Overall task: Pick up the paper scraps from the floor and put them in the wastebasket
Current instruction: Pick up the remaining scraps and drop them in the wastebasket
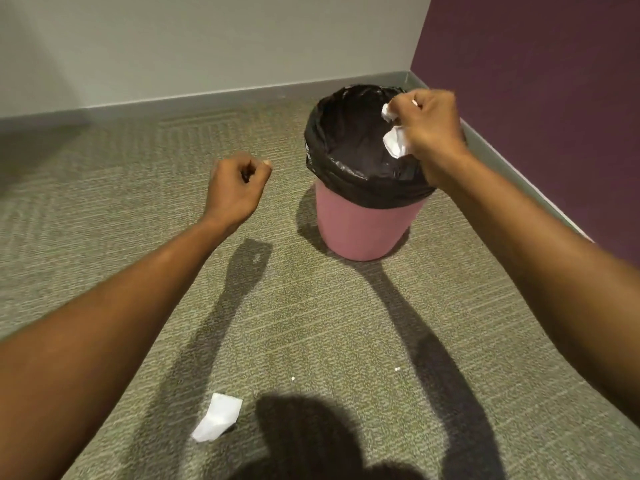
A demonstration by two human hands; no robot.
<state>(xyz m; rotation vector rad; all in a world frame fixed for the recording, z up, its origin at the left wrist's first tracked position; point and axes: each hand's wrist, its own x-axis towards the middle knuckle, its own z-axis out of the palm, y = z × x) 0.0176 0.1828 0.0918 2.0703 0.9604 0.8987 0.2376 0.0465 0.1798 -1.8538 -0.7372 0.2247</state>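
A pink wastebasket (363, 230) lined with a black bag stands on the carpet near the room's corner. My right hand (433, 126) hovers over its open top, fingers closed around crumpled white paper scraps (396, 142) that stick out below and beside the fist. My left hand (237, 185) is held in the air left of the basket, curled into a fist with nothing visible in it. One white paper scrap (218, 417) lies on the carpet close to me, at the bottom left of centre. Two tiny white bits (397, 369) lie further right.
Grey-green carpet (138, 188) covers the floor. A pale wall with a grey baseboard (207, 98) runs behind the basket, and a purple wall (536, 81) closes the right side. My own shadow falls across the near floor.
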